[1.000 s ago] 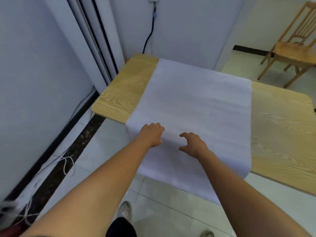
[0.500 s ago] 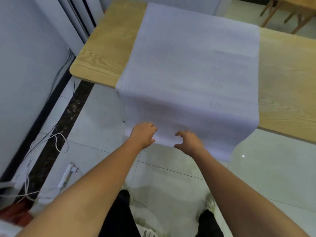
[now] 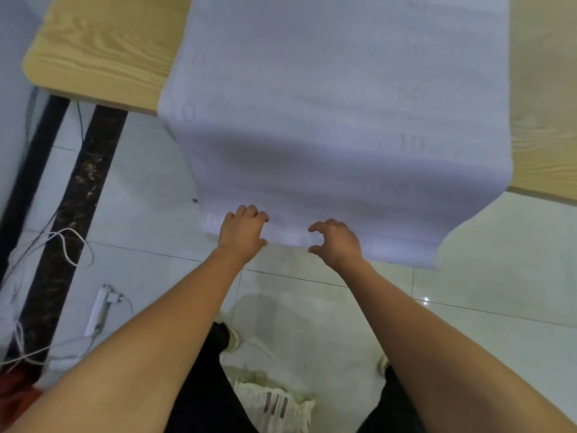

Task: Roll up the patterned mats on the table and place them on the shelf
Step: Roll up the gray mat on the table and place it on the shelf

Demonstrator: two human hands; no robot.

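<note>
Since a second ago, both my hands have dropped from the near edge of the table [image 3: 100,51] to the hanging hem of the mat [image 3: 327,104]. At far left, a white power strip [image 3: 95,310] and loose cords lie on the tiled floor [image 3: 484,307]. The pale lilac mat drapes over the wooden table's near edge. My left hand [image 3: 242,234] grips the hem, fingers curled over it. My right hand [image 3: 338,243], just beside, brackets the hem between curled fingers and thumb; whether it has closed I cannot tell.

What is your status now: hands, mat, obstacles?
Left hand grips mat at hanging edge. Right hand curled at same edge, grip unclear. Mat unrolled, draped off wooden table. Power strip on floor.
</note>
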